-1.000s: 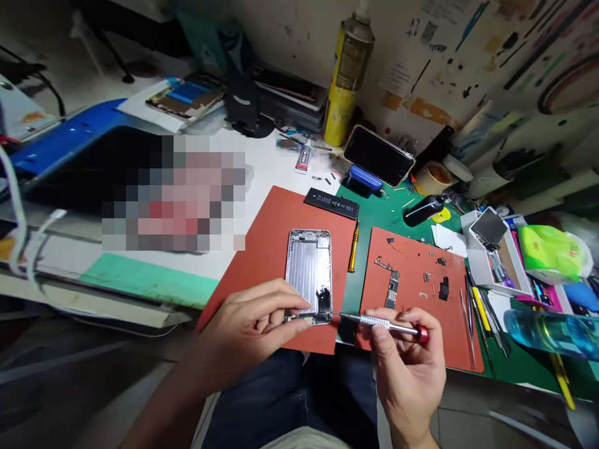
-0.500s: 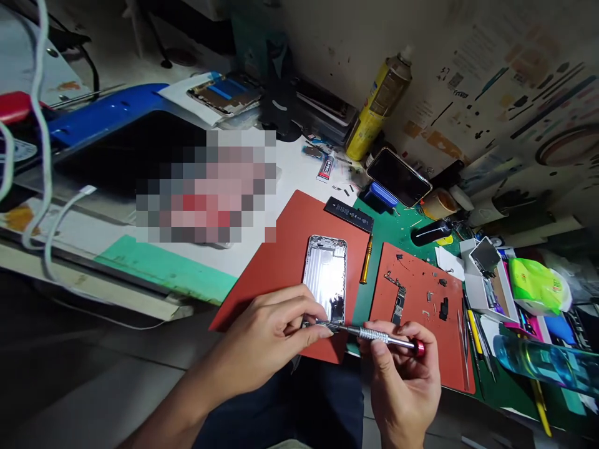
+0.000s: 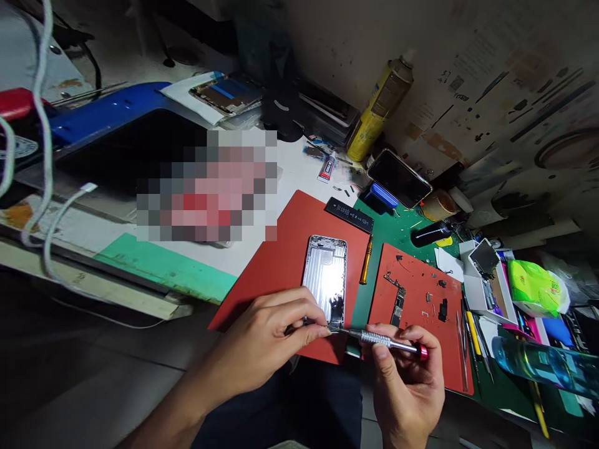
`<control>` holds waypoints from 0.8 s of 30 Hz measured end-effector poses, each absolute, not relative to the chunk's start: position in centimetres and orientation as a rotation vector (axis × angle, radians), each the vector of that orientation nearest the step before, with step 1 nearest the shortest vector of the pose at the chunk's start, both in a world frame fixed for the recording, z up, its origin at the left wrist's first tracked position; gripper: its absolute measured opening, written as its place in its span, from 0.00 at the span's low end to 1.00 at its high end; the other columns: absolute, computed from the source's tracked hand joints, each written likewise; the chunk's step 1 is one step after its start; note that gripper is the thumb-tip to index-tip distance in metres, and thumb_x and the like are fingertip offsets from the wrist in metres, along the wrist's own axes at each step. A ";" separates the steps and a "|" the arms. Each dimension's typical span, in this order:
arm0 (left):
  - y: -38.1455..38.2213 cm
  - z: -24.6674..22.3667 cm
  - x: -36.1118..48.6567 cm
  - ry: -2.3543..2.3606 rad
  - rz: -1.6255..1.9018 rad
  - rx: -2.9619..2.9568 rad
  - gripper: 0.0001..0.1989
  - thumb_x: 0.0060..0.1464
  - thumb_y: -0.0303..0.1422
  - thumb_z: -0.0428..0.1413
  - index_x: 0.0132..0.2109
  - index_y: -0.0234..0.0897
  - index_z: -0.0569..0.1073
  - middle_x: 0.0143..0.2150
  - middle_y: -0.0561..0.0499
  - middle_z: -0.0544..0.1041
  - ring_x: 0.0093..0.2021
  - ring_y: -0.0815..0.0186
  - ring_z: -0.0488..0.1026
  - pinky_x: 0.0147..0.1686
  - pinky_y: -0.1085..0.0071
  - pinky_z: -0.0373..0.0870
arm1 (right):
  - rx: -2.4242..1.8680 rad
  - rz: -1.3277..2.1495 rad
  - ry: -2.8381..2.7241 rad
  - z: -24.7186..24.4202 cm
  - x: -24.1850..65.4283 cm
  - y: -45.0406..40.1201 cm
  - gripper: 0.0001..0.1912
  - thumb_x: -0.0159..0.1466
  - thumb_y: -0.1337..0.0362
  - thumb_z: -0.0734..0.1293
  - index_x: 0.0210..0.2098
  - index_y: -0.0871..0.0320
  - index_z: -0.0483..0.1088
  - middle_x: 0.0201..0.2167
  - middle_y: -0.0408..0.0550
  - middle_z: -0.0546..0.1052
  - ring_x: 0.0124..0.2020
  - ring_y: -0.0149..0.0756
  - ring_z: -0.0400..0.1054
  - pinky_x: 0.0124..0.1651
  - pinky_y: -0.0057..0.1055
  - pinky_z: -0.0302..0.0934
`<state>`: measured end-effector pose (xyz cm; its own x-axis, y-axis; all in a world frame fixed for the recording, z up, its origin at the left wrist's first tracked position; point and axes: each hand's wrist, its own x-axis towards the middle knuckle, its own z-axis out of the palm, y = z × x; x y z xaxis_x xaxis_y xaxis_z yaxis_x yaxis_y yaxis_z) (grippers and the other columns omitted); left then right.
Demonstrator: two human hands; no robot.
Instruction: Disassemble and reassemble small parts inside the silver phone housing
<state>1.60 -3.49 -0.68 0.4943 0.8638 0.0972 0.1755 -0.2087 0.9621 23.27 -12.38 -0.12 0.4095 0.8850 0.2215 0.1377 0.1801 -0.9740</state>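
Observation:
A silver phone housing [image 3: 326, 274], opened up and shiny inside, lies on a red-brown mat [image 3: 276, 249]. At its lower end my left hand [image 3: 285, 324] is closed, thumb and fingertips pinched together; what they hold is hidden, too small to name. My right hand [image 3: 409, 380] grips a screwdriver [image 3: 377, 338] with a knurled silver handle and a red end cap. Its shaft points left, and the tip meets the housing's lower edge beside my left fingertips. A black phone battery [image 3: 349, 214] and a gold screwdriver [image 3: 367, 260] lie beyond the housing.
A second red-brown mat [image 3: 428, 355] carries a logic board [image 3: 399, 302] and several small parts. Tweezers and a yellow-handled tool [image 3: 474, 333] lie along its right side, near a blue transparent bottle [image 3: 543, 362]. A propped phone [image 3: 399, 178] and yellow spray can [image 3: 381, 106] stand behind.
My right hand and the screwdriver have shifted slightly right and down. The left hand stays at the lower end of the housing, its fingertips barely moved.

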 end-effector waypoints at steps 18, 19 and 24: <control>-3.6 -0.8 1.6 0.893 0.793 1.741 0.06 0.70 0.30 0.60 0.42 0.43 0.80 0.38 0.57 0.79 0.28 0.74 0.68 0.23 0.77 0.61 | -1.285 0.704 -1.070 0.2 23.0 -12.5 0.16 0.70 0.73 0.74 0.50 0.51 0.68 0.43 0.50 0.88 0.42 0.40 0.86 0.43 0.34 0.83; -3.6 -0.8 1.7 0.891 0.794 1.741 0.07 0.70 0.29 0.59 0.41 0.43 0.80 0.38 0.57 0.79 0.28 0.74 0.69 0.23 0.77 0.61 | -1.285 0.710 -1.070 0.2 23.0 -12.5 0.16 0.70 0.73 0.74 0.50 0.51 0.69 0.43 0.49 0.88 0.42 0.40 0.86 0.44 0.34 0.83; -3.4 -0.7 1.9 0.870 0.811 1.730 0.08 0.70 0.28 0.58 0.41 0.43 0.80 0.39 0.57 0.80 0.32 0.74 0.73 0.26 0.79 0.65 | -1.279 0.697 -1.103 0.4 23.0 -12.3 0.17 0.70 0.74 0.74 0.51 0.51 0.69 0.42 0.48 0.88 0.42 0.38 0.86 0.45 0.33 0.82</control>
